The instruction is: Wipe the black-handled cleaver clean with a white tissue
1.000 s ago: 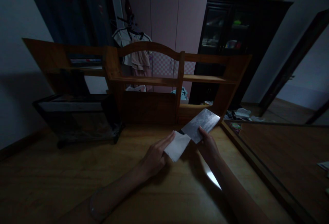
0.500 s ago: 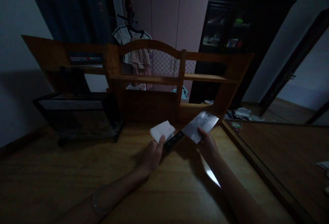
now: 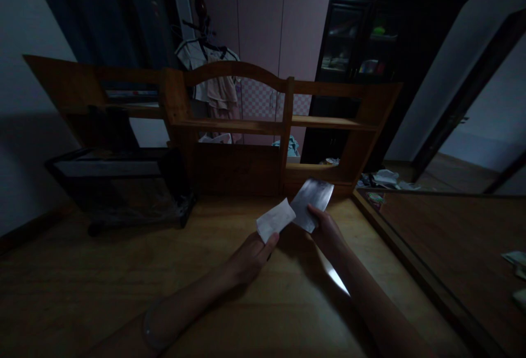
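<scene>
My right hand grips the lower edge of a cleaver's broad steel blade, held up over the wooden desk. Pinched in my left hand is a folded white tissue. The tissue lies over the knife where blade meets handle, hiding the dark handle. Both hands hover near the back middle of the desk.
A wooden shelf unit stands along the desk's back edge. A dark glass tank sits at the back left. A mirror-like panel lies to the right. Behind are a pink wardrobe and a dark cabinet.
My left hand took the tissue off the knife handle to the left, then brought it back over the handle end. The blade has tipped more edge-on in my right hand.
</scene>
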A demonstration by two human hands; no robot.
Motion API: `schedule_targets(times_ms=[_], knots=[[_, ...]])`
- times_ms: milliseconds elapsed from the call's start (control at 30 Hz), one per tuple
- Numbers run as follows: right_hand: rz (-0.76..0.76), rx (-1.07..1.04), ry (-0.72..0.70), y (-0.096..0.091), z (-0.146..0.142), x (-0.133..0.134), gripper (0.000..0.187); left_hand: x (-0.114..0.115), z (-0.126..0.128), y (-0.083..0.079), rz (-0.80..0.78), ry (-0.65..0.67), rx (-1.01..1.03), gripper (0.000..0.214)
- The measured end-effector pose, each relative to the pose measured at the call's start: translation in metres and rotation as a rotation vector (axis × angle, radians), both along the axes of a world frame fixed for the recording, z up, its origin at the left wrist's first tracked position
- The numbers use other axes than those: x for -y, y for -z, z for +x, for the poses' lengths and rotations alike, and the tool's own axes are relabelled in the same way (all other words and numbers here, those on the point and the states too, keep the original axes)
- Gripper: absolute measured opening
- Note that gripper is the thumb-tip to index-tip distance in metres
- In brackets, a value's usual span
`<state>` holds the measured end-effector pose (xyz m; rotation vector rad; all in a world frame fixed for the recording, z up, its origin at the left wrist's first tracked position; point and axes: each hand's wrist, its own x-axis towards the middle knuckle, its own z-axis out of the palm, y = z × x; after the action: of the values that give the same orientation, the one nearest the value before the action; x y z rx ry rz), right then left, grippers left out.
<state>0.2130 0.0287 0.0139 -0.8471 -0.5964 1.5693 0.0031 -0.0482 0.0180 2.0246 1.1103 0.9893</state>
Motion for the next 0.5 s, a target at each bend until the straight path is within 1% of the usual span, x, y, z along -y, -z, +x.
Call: schedule_targets(times_ms=[100,233,400,500], knots=[[0.003,-0.021,0.044,0.000,0.005,-0.003,0.013,0.001,-0.001,-0.004,0.011,0.026,-0.011,0.045],[0.019,-0.047,0.098,-0.003,0.009,-0.003,0.014,0.001,-0.001,-0.008,0.028,0.012,0.028,0.045],[0.029,-0.074,0.133,-0.005,0.010,-0.001,0.013,-0.003,-0.003,-0.004,0.066,-0.056,0.016,0.039],[0.031,-0.089,0.153,-0.005,0.012,-0.002,0.012,-0.004,-0.005,-0.001,0.057,-0.130,0.017,0.044]])
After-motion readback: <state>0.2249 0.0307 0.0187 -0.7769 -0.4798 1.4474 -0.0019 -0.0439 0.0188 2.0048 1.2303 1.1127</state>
